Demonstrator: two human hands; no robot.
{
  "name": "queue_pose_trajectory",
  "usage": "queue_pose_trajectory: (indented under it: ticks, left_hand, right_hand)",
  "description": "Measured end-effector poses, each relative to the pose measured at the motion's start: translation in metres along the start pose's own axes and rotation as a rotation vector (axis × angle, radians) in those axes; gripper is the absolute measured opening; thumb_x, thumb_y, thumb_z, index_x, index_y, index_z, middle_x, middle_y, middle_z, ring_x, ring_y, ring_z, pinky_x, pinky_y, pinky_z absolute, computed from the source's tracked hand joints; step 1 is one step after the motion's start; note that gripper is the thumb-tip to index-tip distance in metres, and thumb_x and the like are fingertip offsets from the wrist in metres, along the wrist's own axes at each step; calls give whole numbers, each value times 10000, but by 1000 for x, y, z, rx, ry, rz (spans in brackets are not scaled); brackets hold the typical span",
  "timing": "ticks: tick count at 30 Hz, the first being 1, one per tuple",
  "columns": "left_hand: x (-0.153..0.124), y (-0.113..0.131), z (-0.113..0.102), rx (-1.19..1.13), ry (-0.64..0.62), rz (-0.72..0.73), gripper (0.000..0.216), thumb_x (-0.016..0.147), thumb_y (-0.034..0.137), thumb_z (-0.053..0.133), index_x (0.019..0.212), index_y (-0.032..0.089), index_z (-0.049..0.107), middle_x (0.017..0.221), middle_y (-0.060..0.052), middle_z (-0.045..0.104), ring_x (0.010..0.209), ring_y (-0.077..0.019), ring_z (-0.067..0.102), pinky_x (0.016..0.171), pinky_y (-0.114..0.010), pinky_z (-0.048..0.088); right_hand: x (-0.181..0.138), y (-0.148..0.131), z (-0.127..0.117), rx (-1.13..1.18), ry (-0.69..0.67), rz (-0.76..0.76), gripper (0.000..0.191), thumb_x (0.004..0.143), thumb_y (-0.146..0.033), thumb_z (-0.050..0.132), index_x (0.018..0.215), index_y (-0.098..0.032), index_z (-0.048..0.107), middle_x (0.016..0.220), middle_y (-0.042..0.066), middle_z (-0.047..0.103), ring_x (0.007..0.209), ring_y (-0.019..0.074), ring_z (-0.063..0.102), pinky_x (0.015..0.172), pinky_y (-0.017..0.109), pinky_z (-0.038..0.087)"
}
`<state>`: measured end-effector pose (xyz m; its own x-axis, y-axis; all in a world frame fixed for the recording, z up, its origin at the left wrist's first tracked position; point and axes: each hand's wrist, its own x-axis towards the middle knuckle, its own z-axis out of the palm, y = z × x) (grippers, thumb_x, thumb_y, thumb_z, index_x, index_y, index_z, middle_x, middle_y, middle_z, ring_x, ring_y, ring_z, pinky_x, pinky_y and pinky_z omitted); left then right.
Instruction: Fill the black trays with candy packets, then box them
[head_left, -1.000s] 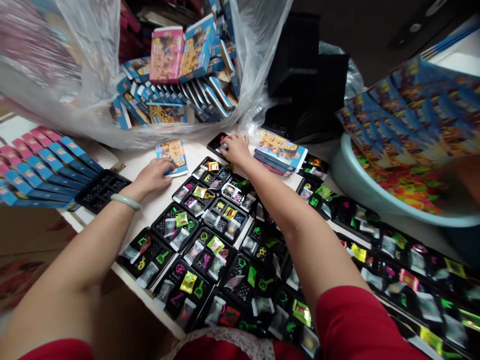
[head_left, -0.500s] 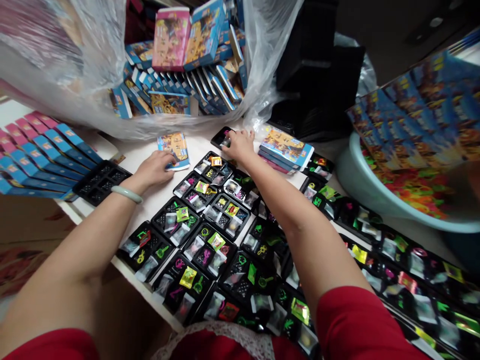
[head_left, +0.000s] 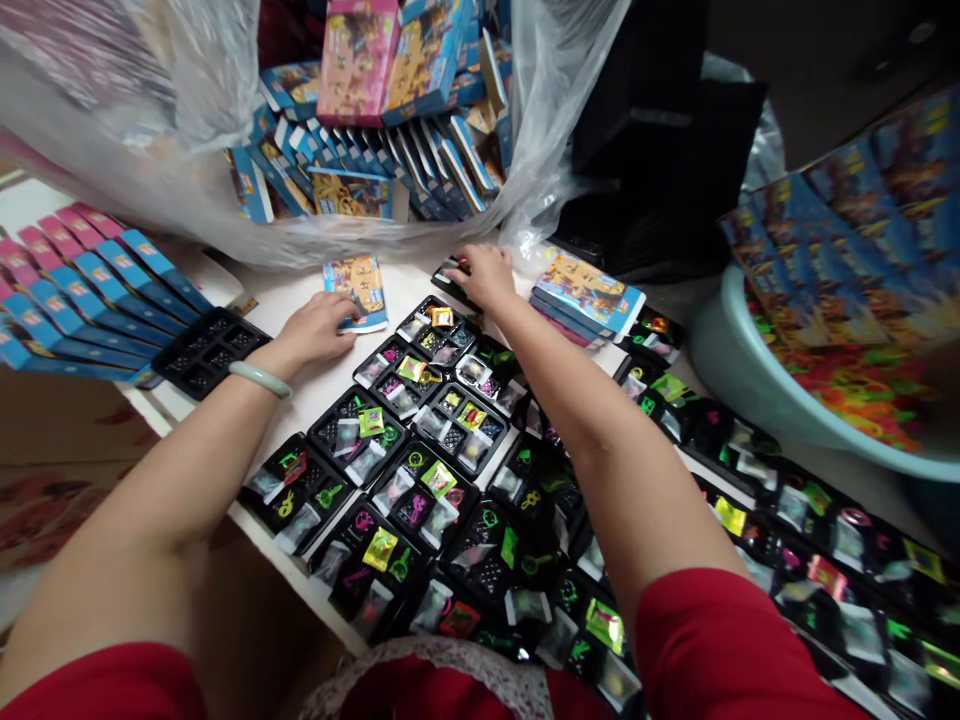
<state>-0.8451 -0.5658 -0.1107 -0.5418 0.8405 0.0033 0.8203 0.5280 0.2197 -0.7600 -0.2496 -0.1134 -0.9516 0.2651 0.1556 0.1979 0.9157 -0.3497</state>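
My left hand point(head_left: 321, 328) lies with its fingers spread over the left edge of a small blue-and-yellow printed box point(head_left: 358, 290) on the white table. A greenish bangle circles that wrist. Farther right, my right hand point(head_left: 486, 275) has its fingers closed at the right side of a black plastic tray point(head_left: 448, 275). A bit of red shows by the fingertips; most of that tray is hidden. Nearer me are rows of filled black trays point(head_left: 356, 435) with wrapped sweets, clear sachets and small coloured plastic pieces. Right of my right hand is a stack of printed boxes point(head_left: 589, 290).
Blue-and-pink boxes point(head_left: 97, 290) stand in a row at left, beside a bare black tray point(head_left: 210, 352). A plastic bag point(head_left: 300, 245) full of boxes lies behind. A light-blue basin point(head_left: 787, 400) holds bright plastic pieces and printed cartons at right.
The view has shifted slightly. My right hand has closed in at the small tray, and less of the tray shows. My left hand stays at the box.
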Motion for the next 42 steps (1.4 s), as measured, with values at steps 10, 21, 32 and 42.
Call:
queue_pose_trajectory:
  ticks: [10, 21, 32, 42]
  left_hand:
    - [0, 5, -7, -40, -1, 0, 358, 748, 343, 569, 1052, 247, 730, 1215, -97, 704, 1242, -352, 599, 1121, -497, 459]
    - [-2, 10, -19, 16, -6, -9, 265, 846, 334, 528, 1026, 226, 690, 1210, -105, 711, 1205, -321, 612, 1099, -477, 488]
    - [6, 36, -68, 128, 402, -103, 268, 1036, 392, 365, 1025, 246, 590, 1139, -94, 712, 1141, -259, 627, 1070, -476, 510]
    - [94, 192, -92, 58, 392, 151, 204, 1029, 212, 404, 1104, 147, 582, 1316, -132, 629, 1239, -243, 584, 1068, -393, 461]
  right_hand:
    - [-11, 6, -3, -42, -214, -58, 558, 930, -462, 635, 1461, -292, 608, 1691, 123, 353, 1547, 503, 216, 1153, 793, 227]
    - [-11, 21, -5, 22, -248, -69, 759, 857, -392, 680, 1574, -242, 481, 1719, 157, 287, 1513, 470, 306, 1145, 742, 340]
    - [-43, 22, -53, 162, -170, -134, 707, 896, -479, 657, 1544, -230, 523, 1612, 131, 425, 1463, 353, 434, 1227, 537, 350]
    - [-179, 77, -174, 104, -46, -24, 738, 860, -577, 725, 1530, -323, 549, 1577, 111, 458, 1450, 402, 443, 1204, 630, 359]
